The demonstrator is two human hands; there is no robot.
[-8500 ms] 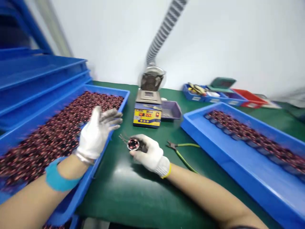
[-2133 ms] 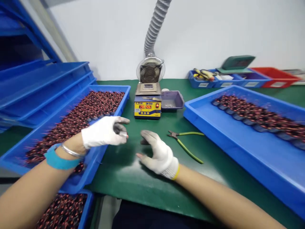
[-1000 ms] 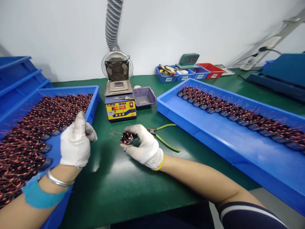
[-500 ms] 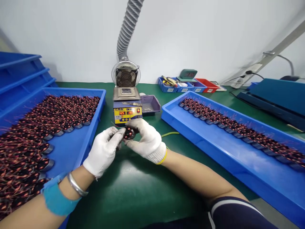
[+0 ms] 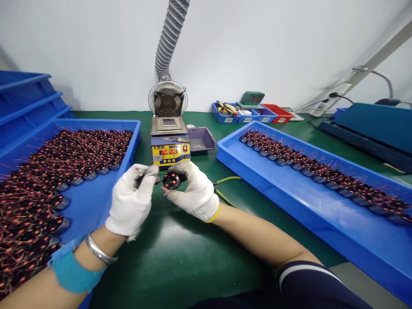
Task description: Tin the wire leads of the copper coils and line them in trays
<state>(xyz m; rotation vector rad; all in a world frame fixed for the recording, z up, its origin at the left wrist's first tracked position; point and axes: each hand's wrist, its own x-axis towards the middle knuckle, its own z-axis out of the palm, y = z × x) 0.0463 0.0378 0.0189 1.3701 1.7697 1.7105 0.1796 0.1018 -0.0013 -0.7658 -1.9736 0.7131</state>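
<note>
with our right hand point(image 5: 196, 192) gripping the stator point(image 5: 171, 181) between its fingers, we should keep our left hand point(image 5: 130, 200) steady, fingertips pinching the wires point(image 5: 160, 173) just beside it.

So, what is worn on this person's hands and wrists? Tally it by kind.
Left glove and right glove, both white: 2
Silver bracelet: 1
Turquoise band: 1
Total: 4

1. The right hand point(image 5: 195, 193) mostly hides the head of the green-handled pliers point(image 5: 228, 178).
2. Fingers partly cover the wound stator point(image 5: 171, 181); the left hand point(image 5: 130, 199) hides its wire ends point(image 5: 161, 173).
3. The top edge crops the ribbed duct point(image 5: 171, 36).
4. Bin labels point(image 5: 228, 120) are too small to read.
</note>
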